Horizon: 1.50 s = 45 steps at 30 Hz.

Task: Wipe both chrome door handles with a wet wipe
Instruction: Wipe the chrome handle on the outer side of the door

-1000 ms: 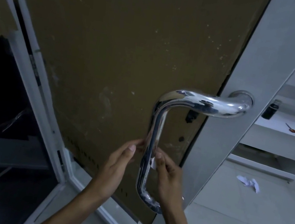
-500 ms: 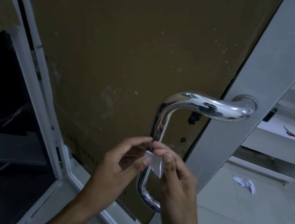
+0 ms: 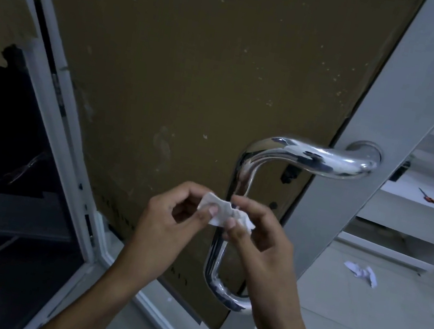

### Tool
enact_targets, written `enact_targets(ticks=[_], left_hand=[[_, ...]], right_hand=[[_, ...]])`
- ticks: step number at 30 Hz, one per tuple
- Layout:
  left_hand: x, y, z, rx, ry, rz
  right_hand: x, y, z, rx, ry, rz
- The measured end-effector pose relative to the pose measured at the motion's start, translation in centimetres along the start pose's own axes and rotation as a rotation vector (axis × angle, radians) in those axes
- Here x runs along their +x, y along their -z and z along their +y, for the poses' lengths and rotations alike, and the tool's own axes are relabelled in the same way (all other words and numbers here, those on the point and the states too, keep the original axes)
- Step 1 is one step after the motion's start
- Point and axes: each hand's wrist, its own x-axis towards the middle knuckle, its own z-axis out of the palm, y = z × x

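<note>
The fingers of the left hand (image 3: 168,222) and right hand (image 3: 258,237) pinch opposite ends of a small crumpled white wet wipe (image 3: 223,213), stretched between them. The curved chrome door handle (image 3: 243,174) lies directly behind, its long bar running vertically, nearer the right hand. No second handle is visible.

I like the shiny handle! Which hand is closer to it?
Right. The right hand overlaps the chrome door handle; the left hand is off to its left. Both pinch the wet wipe.
</note>
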Motion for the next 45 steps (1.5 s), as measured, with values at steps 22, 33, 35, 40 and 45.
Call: enact_targets(ticks=[22,33,35,40,45], left_hand=[[3.7,-5.4,-2.1,-0.001,-0.191,0.035],[7.3,-5.3,1.0,0.233,-0.547,-0.027],[7.9,-5.4,2.4,0.434,-0.702,-0.023],[7.4,-7.2,6.0,0.934,-0.931,0.033],[6.1,-10.0,8.1,1.188,-0.895,0.022]], right_hand=[[1.9,-0.6,-0.6,-0.202,0.266,0.314],[1.0,2.9,-1.4,-0.153,0.313,0.369],[1.1,3.4,-1.8,-0.134,0.333,0.384],[1.4,5.7,-3.2,-0.069,0.413,0.476],[1.7,7.6,-4.3,0.0,0.437,0.52]])
